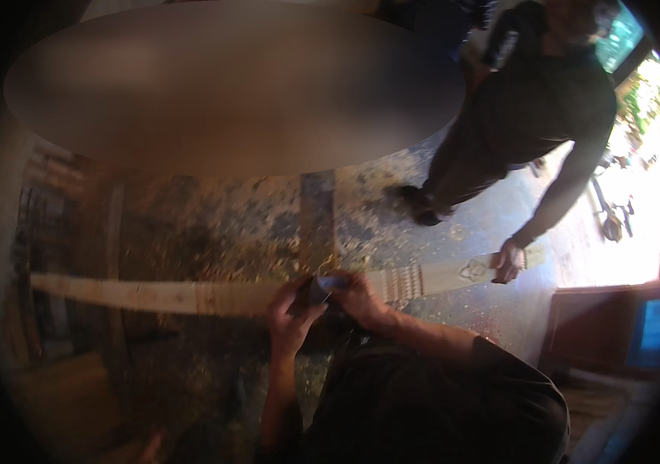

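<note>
A long pale wooden board lies crosswise below me, with grooves and a carved pattern toward its right. Over its middle, my left hand and my right hand are both closed on a small grey, metal-looking object; its exact kind is unclear. A thin pale curl, perhaps a shaving, shows just above it. Part of the board is hidden behind my hands.
A co-worker in dark clothes stands ahead right, a hand at the board's carved end. The stained floor has pale scraps. A bright opening is at right, above a reddish-brown cabinet. An oval blur hides the top left.
</note>
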